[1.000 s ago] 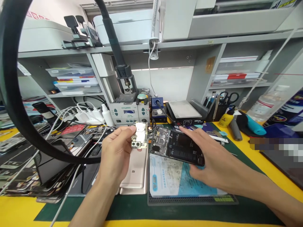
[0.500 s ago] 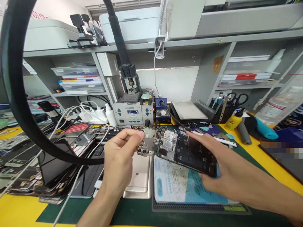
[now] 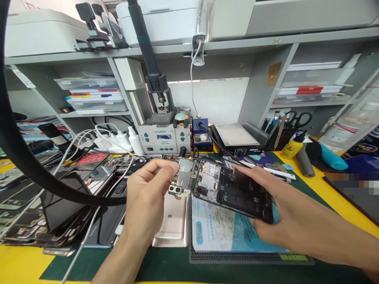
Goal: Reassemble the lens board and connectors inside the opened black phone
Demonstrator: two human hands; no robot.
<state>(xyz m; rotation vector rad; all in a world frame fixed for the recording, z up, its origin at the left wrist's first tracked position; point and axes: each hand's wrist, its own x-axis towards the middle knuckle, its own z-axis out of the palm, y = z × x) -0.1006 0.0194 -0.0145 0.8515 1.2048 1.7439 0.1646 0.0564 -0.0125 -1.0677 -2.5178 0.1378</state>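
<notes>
My left hand [image 3: 149, 189] pinches a phone circuit board [image 3: 184, 175] by its left edge between thumb and fingers. Two square camera modules show at the board's lower left corner. My right hand [image 3: 281, 205] is wrapped around the right end of an opened phone body [image 3: 237, 191], tilted down to the right. A black battery fills most of the body, with a bare metal area at its left end. Only a narrow gap parts board and body. Beneath them lie a blue and white work pad [image 3: 213, 232] and a gold phone back [image 3: 170, 221].
Piles of phone parts [image 3: 59, 213] cover the left side. A hot-air station [image 3: 162, 140], a soldering stand [image 3: 202, 136] and a flat heating plate [image 3: 237, 136] stand behind. A black ring lamp [image 3: 17, 157] arcs across the left. White cables [image 3: 97, 209] trail over the parts.
The view has shifted slightly. The circuit board has turned a little in my left hand, showing its face and cameras more squarely. My right hand keeps its hold on the phone body.
</notes>
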